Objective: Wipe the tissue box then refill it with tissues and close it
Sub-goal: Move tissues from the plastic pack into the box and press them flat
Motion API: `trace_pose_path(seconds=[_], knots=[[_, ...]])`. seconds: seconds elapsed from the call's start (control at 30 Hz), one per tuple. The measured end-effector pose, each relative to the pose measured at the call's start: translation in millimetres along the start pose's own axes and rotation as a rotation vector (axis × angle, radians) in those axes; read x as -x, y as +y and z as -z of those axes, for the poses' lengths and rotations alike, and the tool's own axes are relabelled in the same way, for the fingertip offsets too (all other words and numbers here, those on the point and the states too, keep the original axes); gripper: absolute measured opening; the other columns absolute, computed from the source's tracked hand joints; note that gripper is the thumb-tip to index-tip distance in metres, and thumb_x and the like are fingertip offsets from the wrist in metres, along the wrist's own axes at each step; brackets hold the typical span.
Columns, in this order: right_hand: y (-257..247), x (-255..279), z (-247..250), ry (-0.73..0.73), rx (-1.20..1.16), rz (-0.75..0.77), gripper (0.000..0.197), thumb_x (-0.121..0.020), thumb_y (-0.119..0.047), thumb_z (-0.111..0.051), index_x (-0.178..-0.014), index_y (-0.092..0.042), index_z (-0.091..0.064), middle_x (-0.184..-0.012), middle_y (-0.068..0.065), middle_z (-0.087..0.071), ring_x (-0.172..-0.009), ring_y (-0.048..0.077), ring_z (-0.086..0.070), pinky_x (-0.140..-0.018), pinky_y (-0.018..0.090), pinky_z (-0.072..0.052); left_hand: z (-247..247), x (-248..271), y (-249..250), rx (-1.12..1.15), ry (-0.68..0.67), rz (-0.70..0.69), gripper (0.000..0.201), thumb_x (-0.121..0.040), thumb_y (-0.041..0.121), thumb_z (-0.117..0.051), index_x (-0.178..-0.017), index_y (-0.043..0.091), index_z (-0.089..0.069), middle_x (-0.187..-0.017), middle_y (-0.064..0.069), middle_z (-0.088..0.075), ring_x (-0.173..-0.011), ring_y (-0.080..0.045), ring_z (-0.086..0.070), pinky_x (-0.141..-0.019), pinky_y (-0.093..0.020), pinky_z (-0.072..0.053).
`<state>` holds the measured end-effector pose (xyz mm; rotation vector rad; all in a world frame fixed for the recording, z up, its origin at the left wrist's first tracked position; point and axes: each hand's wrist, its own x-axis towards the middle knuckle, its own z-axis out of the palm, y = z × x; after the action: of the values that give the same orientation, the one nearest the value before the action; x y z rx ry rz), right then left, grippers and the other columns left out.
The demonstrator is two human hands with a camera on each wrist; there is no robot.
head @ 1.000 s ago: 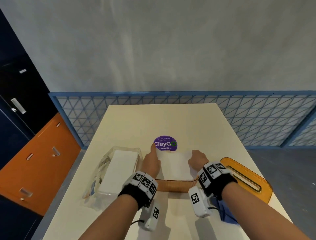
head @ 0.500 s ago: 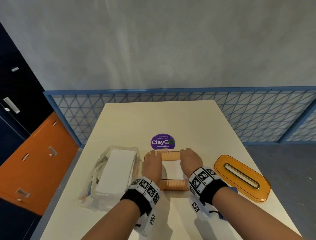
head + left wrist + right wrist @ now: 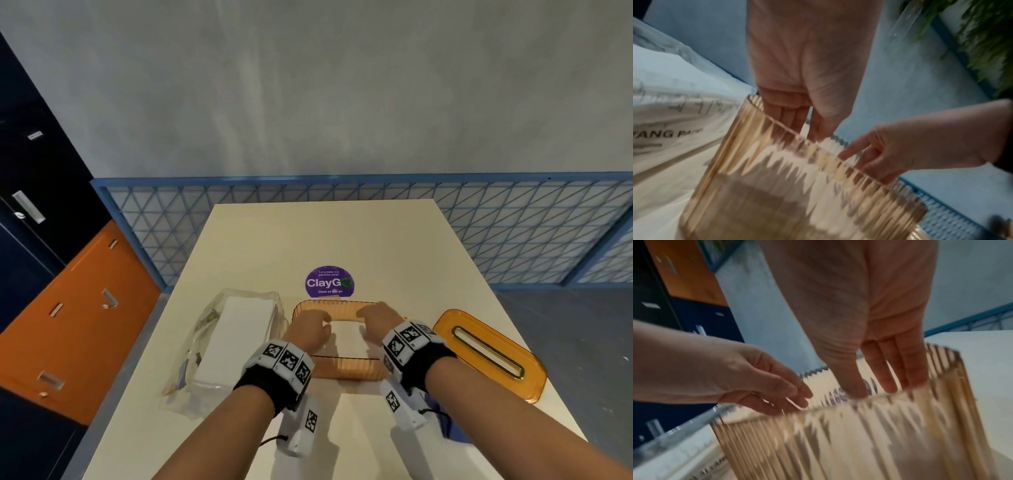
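Both hands, left hand (image 3: 308, 334) and right hand (image 3: 375, 322), reached with straight fingers into the amber tissue box (image 3: 346, 368), seemingly pressing the white tissues (image 3: 346, 337), grasping nothing.

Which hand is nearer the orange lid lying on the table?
Right. The right hand is inside the amber tissue box, on the side facing the orange lid; the left hand is at the box's far side from it.

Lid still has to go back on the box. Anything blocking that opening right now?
Yes: both hands. The left hand and right hand reach into the open tissue box, over the tissues. The lid lies on the table to its right.
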<state>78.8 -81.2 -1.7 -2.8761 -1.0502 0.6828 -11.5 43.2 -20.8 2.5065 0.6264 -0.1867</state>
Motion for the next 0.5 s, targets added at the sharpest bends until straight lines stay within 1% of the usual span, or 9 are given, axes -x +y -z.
trace_pose_path(seconds=[0.07,0.13,0.17,0.2,0.23,0.27,0.33,0.4,0.5], knots=[[7.6,4.3,11.7,0.157,-0.115,-0.041,0.037,-0.092,-0.008,-0.043,-0.128,-0.011,-0.054,-0.128,0.015,-0.055,-0.118,0.028,-0.053,-0.098,0.033,-0.044,14.1,8.6,-7.9,0.093,0.245,-0.051,0.03,-0.096,0.013,-0.045,-0.12,0.01,-0.062,-0.122,-0.008,-0.061,-0.113,-0.021,-0.056,-0.096,-0.031,-0.044],[19.4,9.9,17.9,0.274,-0.166,-0.078,0.035,-0.091,-0.007,-0.043,-0.124,-0.011,-0.056,-0.122,0.014,-0.058,-0.113,0.028,-0.054,-0.092,0.033,-0.045,25.4,13.6,-23.4,0.105,0.451,-0.029,0.027,-0.095,0.011,-0.046,-0.115,0.009,-0.064,-0.117,-0.009,-0.061,-0.108,-0.022,-0.057,-0.09,-0.034,-0.046],[25.0,12.2,18.1,0.281,-0.18,-0.096,0.036,-0.091,-0.008,-0.043,-0.126,-0.012,-0.053,-0.122,0.013,-0.057,-0.115,0.027,-0.053,-0.092,0.033,-0.044,29.0,14.9,-33.8,0.078,0.509,0.015,0.027,-0.095,0.012,-0.046,-0.116,0.009,-0.063,-0.118,-0.009,-0.059,-0.11,-0.024,-0.055,-0.088,-0.035,-0.046],[30.3,14.8,16.6,0.25,-0.194,-0.113,0.038,-0.092,-0.01,-0.045,-0.13,-0.012,-0.049,-0.125,0.014,-0.054,-0.118,0.027,-0.05,-0.094,0.033,-0.042,30.5,15.9,-44.3,0.039,0.526,0.084,0.028,-0.095,0.014,-0.046,-0.118,0.009,-0.061,-0.122,-0.01,-0.056,-0.112,-0.025,-0.052,-0.088,-0.037,-0.046],[34.1,16.4,14.5,0.197,-0.214,-0.124,0.041,-0.093,-0.012,-0.046,-0.134,-0.012,-0.044,-0.129,0.015,-0.052,-0.122,0.028,-0.048,-0.097,0.033,-0.041,31.3,16.8,-53.8,-0.005,0.502,0.175,0.031,-0.095,0.017,-0.046,-0.123,0.01,-0.057,-0.127,-0.01,-0.052,-0.116,-0.027,-0.049,-0.09,-0.039,-0.045],[36.4,18.4,13.1,0.142,-0.239,-0.13,0.044,-0.093,-0.013,-0.047,-0.137,-0.011,-0.041,-0.132,0.015,-0.051,-0.124,0.029,-0.047,-0.099,0.033,-0.041,30.6,17.7,-61.5,-0.048,0.445,0.274,0.035,-0.095,0.022,-0.046,-0.127,0.011,-0.052,-0.131,-0.011,-0.047,-0.12,-0.029,-0.045,-0.092,-0.041,-0.044],[37.6,21.9,11.9,0.068,-0.295,-0.137,0.044,-0.094,-0.01,-0.045,-0.138,-0.008,-0.041,-0.131,0.017,-0.054,-0.119,0.03,-0.054,-0.098,0.035,-0.045,27.2,19.7,-71.4,-0.115,0.318,0.428,0.045,-0.093,0.034,-0.05,-0.132,0.011,-0.043,-0.135,-0.011,-0.039,-0.125,-0.03,-0.038,-0.097,-0.042,-0.041],[37.5,24.2,10.6,0.04,-0.337,-0.13,0.045,-0.094,-0.006,-0.04,-0.139,-0.009,-0.04,-0.131,0.018,-0.055,-0.117,0.031,-0.057,-0.097,0.035,-0.047,21.1,19.7,-77.4,-0.159,0.243,0.479,0.054,-0.09,0.043,-0.054,-0.131,0.013,-0.039,-0.135,-0.01,-0.036,-0.127,-0.03,-0.036,-0.098,-0.042,-0.039],[37.6,23.8,9.0,0.025,-0.346,-0.13,0.05,-0.095,-0.005,-0.036,-0.145,-0.013,-0.033,-0.138,0.017,-0.049,-0.122,0.031,-0.053,-0.1,0.033,-0.045,13.3,18.4,-80.8,-0.2,0.222,0.486,0.053,-0.089,0.043,-0.055,-0.13,0.014,-0.039,-0.133,-0.008,-0.037,-0.126,-0.028,-0.036,-0.097,-0.042,-0.039]])
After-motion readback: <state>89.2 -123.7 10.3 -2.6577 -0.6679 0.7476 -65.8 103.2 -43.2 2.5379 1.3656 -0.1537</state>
